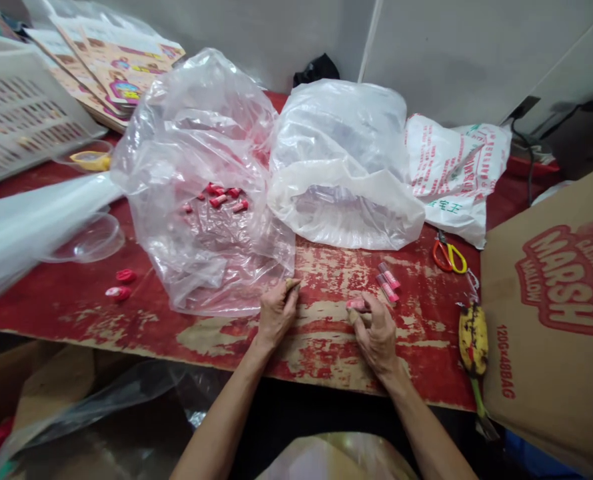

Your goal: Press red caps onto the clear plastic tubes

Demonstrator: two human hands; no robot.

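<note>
A small pink tube (355, 304) sits pinched in the right hand (377, 335), two more tubes (387, 283) just beyond its fingers; the left hand (276, 315) pinches something unclear (292, 285) beside a clear plastic bag (246, 267).

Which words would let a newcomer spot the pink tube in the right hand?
Start at the front edge of the worn red table, just in front of the clear plastic bag. The person's right hand pinches a small pink tube in its fingertips; the two similar tubes just beyond it lie loose on the table.
</note>
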